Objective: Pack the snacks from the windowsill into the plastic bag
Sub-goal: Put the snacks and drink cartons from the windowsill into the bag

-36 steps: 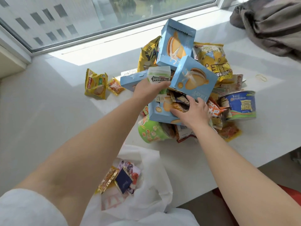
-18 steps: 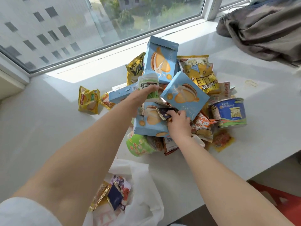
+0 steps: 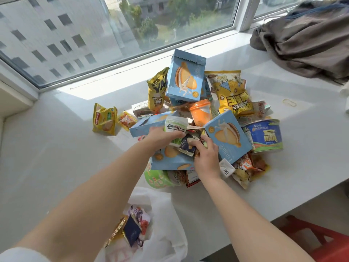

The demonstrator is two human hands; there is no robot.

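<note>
- Snacks [image 3: 200, 118] sit heaped on the white sill [image 3: 56, 152], centre of view; two small yellow packets [image 3: 104, 121] lie apart at 9 o'clock of the heap.
- Your left hand [image 3: 160, 138] curls its fingers around a gum tub [image 3: 175, 125] atop the pile.
- Your right hand [image 3: 206, 157] pinches a small dark packet [image 3: 188, 145] beside that tub.
- Bag [image 3: 166, 224] lies open at 6 o'clock, a few packets already inside.
- Grey cloth [image 3: 306, 40] is bunched at 2 o'clock.
</note>
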